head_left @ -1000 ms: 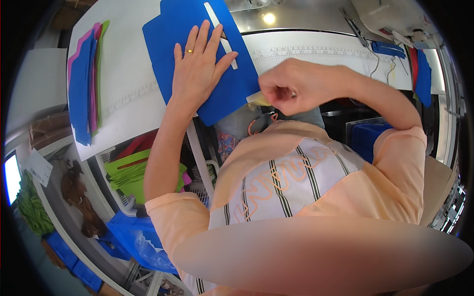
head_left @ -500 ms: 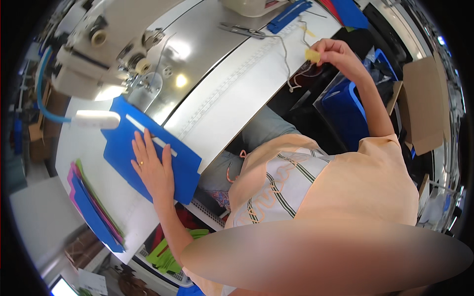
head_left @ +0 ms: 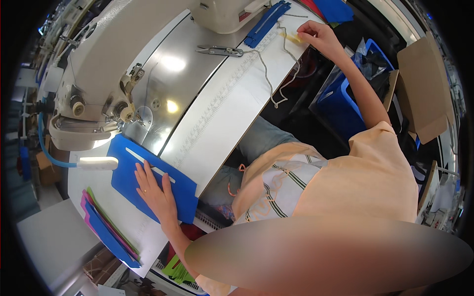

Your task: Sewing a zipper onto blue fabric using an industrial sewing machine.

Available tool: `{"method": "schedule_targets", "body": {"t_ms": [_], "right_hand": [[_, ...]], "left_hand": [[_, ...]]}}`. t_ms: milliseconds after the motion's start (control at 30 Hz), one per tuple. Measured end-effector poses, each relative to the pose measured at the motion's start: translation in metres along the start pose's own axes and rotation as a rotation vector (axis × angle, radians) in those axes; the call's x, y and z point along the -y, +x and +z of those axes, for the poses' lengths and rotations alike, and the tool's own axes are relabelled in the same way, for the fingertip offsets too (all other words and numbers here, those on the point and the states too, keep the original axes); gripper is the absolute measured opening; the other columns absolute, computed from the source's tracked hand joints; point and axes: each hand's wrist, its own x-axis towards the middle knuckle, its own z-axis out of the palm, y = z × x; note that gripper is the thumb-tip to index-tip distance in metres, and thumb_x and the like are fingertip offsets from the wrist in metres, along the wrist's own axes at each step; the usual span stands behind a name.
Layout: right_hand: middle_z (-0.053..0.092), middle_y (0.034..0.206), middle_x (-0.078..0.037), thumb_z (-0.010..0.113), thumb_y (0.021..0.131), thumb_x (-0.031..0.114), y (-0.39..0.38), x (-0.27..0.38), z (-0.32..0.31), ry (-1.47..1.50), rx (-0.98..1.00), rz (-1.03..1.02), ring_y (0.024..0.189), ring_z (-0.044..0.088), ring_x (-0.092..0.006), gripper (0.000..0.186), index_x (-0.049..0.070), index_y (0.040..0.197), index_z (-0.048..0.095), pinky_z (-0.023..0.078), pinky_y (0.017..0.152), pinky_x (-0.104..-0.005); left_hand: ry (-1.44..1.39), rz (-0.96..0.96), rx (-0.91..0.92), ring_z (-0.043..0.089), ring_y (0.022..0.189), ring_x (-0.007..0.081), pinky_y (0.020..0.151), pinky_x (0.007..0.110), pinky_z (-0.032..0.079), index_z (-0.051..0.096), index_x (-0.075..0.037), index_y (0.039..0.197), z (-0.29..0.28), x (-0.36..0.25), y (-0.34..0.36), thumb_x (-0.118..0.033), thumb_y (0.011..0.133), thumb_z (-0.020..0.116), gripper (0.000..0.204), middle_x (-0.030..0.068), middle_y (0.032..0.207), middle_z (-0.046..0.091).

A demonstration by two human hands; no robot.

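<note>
My left hand [head_left: 157,195], a ring on one finger, lies flat with fingers spread on a blue fabric panel [head_left: 185,200]. Two narrow pale slots run across this panel, and its far edge is close to the sewing machine's head [head_left: 89,106]. At the far right end of the table, the thumb and fingers of my right hand [head_left: 316,37] are pinched at a small, thin yellow piece [head_left: 293,38]. Where the piece ends under the fingertips is hard to make out. A grey cord [head_left: 266,74] loops over the table edge nearby.
Thread snips [head_left: 219,51] and a blue zipper [head_left: 266,24] lie on the table. Stacked coloured fabric pieces [head_left: 111,229] rest at the left, near a white lamp [head_left: 98,163]. A blue bin [head_left: 340,106] and a cardboard box [head_left: 424,89] stand at the right.
The view has shifted, so the machine and table sit lower. My right hand has brought the yellow piece from beyond the table edge to the tabletop. My left hand stays on the blue panel.
</note>
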Motion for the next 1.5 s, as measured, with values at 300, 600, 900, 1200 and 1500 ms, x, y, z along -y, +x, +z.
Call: {"method": "schedule_targets", "body": {"t_ms": [300,600,900,1200,1500], "right_hand": [[0.062,0.078,0.002,0.070,0.086,0.015,-0.010,-0.008,-0.003,-0.053,-0.139,0.065,0.071,0.054,-0.0039,0.022,0.000,0.100,0.065,0.044,0.066,-0.0206],[0.062,0.077,0.000,0.074,0.083,0.021,-0.024,-0.045,-0.014,0.145,-0.308,0.270,0.072,0.056,-0.0062,0.041,0.002,0.117,0.060,0.043,0.068,-0.0208],[0.066,0.090,-0.003,0.069,0.085,0.019,-0.039,-0.020,-0.004,-0.017,-0.515,0.100,0.081,0.060,-0.0125,0.025,0.007,0.106,0.067,0.046,0.074,-0.0285],[0.060,0.088,-0.009,0.063,0.083,0.010,0.008,0.045,0.000,-0.773,0.196,-0.445,0.084,0.062,-0.0282,0.009,0.002,0.086,0.065,0.051,0.072,-0.0360],[0.058,0.086,-0.012,0.063,0.071,0.001,0.023,0.045,0.006,-1.021,0.356,-0.613,0.088,0.062,-0.0265,0.012,-0.002,0.082,0.059,0.053,0.077,-0.0354]], "left_hand": [[0.004,-0.003,0.000,0.020,0.144,0.0316,0.113,0.056,0.014,0.031,-0.015,0.149,0.000,-0.001,0.000,-0.036,0.097,0.046,0.057,0.0105,0.156,0.025],[-0.020,0.001,-0.008,0.020,0.144,0.0316,0.113,0.056,0.013,0.032,-0.015,0.148,-0.001,-0.003,0.000,-0.038,0.098,0.045,0.057,0.0096,0.156,0.025],[-0.017,0.003,-0.020,0.021,0.144,0.0321,0.113,0.056,0.013,0.034,-0.014,0.148,0.003,0.000,-0.001,-0.039,0.098,0.045,0.057,0.0095,0.156,0.026],[-0.021,0.009,-0.023,0.022,0.143,0.0326,0.112,0.056,0.013,0.034,-0.014,0.147,-0.001,-0.002,-0.001,-0.037,0.098,0.045,0.055,0.0098,0.155,0.026],[-0.035,0.029,-0.040,0.023,0.143,0.0336,0.112,0.057,0.014,0.035,-0.014,0.147,-0.001,-0.002,-0.001,-0.037,0.098,0.045,0.055,0.0111,0.155,0.028]]}}
